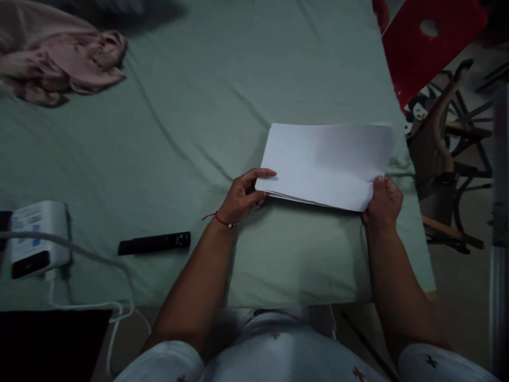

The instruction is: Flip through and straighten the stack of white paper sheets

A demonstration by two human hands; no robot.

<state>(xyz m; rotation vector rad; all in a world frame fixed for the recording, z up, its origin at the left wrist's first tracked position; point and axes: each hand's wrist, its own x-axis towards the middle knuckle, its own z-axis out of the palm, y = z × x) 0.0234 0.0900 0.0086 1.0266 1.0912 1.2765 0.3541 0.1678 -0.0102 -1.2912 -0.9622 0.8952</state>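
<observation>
A stack of white paper sheets point(322, 159) is held over the green cloth, its near edge showing several layers slightly apart. My left hand point(246, 192) grips the near left corner, index finger on top and thumb at the lower edge. A red string bracelet point(226, 220) circles that wrist. At the near right corner, my right hand point(384, 203) is closed on the sheets with the thumb on top; its other fingers are partly hidden.
A green cloth point(191, 106) with creases covers the surface. To the left lie a black remote-like stick point(155, 243), a white power adapter point(40, 233) with cables, and a crumpled pink cloth point(79, 63). Beyond the right edge stand a red chair point(433, 48) and a dark metal frame point(461, 127).
</observation>
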